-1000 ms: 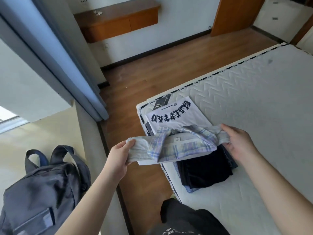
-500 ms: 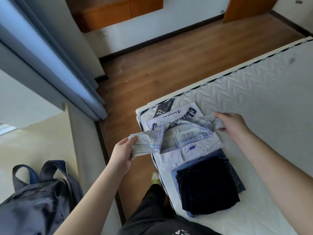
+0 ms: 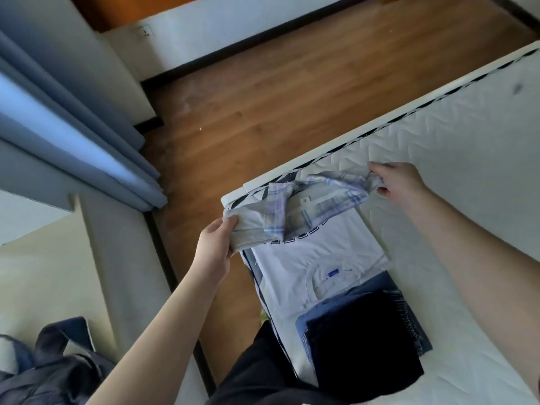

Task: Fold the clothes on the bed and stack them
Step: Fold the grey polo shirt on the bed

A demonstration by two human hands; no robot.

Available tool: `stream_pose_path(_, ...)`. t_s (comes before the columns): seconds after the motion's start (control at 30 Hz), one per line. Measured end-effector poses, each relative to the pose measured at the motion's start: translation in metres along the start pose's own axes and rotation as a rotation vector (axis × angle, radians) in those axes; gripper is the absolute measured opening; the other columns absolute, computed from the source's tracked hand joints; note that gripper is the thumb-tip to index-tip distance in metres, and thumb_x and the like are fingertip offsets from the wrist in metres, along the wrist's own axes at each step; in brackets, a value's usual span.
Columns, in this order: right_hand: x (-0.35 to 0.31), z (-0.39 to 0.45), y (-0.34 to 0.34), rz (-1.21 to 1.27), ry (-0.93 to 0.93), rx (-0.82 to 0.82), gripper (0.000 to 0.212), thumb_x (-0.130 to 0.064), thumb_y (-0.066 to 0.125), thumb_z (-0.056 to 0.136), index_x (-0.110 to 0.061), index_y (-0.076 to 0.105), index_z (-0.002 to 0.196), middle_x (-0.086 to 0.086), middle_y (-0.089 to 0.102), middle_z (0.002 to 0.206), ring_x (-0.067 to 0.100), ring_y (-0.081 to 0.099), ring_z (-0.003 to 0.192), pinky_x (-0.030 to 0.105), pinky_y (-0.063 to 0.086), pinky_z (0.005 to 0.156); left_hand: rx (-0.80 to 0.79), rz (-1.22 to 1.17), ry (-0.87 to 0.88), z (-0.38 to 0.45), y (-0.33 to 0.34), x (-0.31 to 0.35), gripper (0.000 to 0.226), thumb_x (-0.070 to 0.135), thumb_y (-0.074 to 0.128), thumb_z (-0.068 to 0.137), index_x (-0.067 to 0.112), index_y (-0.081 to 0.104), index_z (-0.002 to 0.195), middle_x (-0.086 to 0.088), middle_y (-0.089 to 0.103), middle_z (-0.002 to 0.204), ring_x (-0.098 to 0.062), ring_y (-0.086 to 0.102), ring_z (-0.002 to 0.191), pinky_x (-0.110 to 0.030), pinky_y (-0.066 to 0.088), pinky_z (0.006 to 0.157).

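A folded pale plaid shirt [image 3: 301, 207] hangs stretched between my two hands over the far corner of the white mattress [image 3: 467, 159]. My left hand [image 3: 214, 247] grips its left end and my right hand [image 3: 394, 181] pinches its right end. Under it lies a folded white T-shirt [image 3: 315, 264] with dark lettering, partly covered by the plaid shirt. Closer to me sits a folded black garment [image 3: 362, 346] on top of folded blue jeans [image 3: 377, 285].
The bed's corner meets a wooden floor [image 3: 263, 106] on the left and far side. Blue curtains [image 3: 73, 121] hang at the left. A dark backpack [image 3: 49, 372] sits on a pale ledge at the lower left. My dark trousers [image 3: 257, 366] show at the bottom.
Both hands have carried the plaid shirt away from me, off the dark pile and over the far end of the white T-shirt. The view has tilted further down.
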State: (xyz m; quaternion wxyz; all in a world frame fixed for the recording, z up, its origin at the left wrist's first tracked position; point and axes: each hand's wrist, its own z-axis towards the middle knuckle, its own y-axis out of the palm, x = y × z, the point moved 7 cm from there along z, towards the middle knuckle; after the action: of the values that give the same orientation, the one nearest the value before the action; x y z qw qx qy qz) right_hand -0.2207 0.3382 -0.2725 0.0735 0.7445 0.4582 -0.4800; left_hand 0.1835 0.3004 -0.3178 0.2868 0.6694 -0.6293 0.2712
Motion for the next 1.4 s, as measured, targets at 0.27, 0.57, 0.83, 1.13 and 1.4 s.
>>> stream_pose_path(0.27, 0.099, 0.06, -0.009, -0.242, 0.083, 0.056, 0.02, -0.022, 0.071, 0.086, -0.002, 0.069, 0.088, 0.013, 0.06, 0.078, 0.022, 0.056, 0.062, 0.021, 0.054, 0.046, 0.012, 0.162, -0.292, 0.032, 0.025, -0.12, 0.011, 0.024, 0.067, 0.09, 0.013, 0.068, 0.091, -0.012, 0.067, 0.094, -0.028, 0.064, 0.084, -0.045, 0.056, 0.085)
stream_pose_path(0.57, 0.217, 0.088, -0.024, -0.432, 0.155, 0.077, 0.036, -0.031, 0.068, 0.088, -0.005, 0.07, 0.113, 0.016, 0.07, 0.093, 0.027, 0.065, 0.074, 0.029, 0.048, 0.069, 0.01, 0.246, -0.448, 0.037, 0.035, -0.23, 0.01, 0.024, 0.064, 0.092, 0.015, 0.068, 0.093, -0.008, 0.071, 0.091, -0.022, 0.069, 0.079, -0.026, 0.054, 0.056)
stream_pose_path(0.83, 0.292, 0.101, -0.037, -0.438, 0.167, 0.08, 0.043, -0.032, 0.072, 0.086, -0.007, 0.066, 0.12, 0.009, 0.068, 0.101, 0.025, 0.064, 0.083, 0.046, 0.057, 0.084, -0.005, 0.428, -0.445, 0.05, 0.027, -0.291, 0.025, 0.027, 0.064, 0.093, 0.002, 0.067, 0.1, -0.011, 0.073, 0.098, -0.024, 0.072, 0.088, -0.032, 0.061, 0.072)
stream_pose_path(1.13, 0.334, 0.097, -0.034, -0.512, 0.06, 0.124, 0.031, -0.012, 0.053, 0.092, -0.011, 0.058, 0.123, 0.009, 0.065, 0.12, 0.028, 0.06, 0.109, 0.026, 0.041, 0.082, 0.003, 1.057, -0.239, 0.063, 0.026, -0.316, 0.025, 0.039, 0.055, 0.093, 0.016, 0.056, 0.104, 0.001, 0.064, 0.086, -0.023, 0.064, 0.078, -0.038, 0.057, 0.071)
stream_pose_path(1.4, 0.318, 0.035, 0.035, -0.81, -0.429, 0.034, 0.053, -0.025, 0.046, 0.1, -0.006, 0.033, 0.148, 0.012, 0.035, 0.154, 0.029, 0.029, 0.143, 0.045, 0.025, 0.116, -0.121, 1.473, 0.653, 0.062, 0.085, -0.279, 0.038, 0.03, 0.051, 0.094, 0.015, 0.049, 0.129, -0.005, 0.05, 0.13, -0.027, 0.046, 0.124, -0.041, 0.033, 0.105)
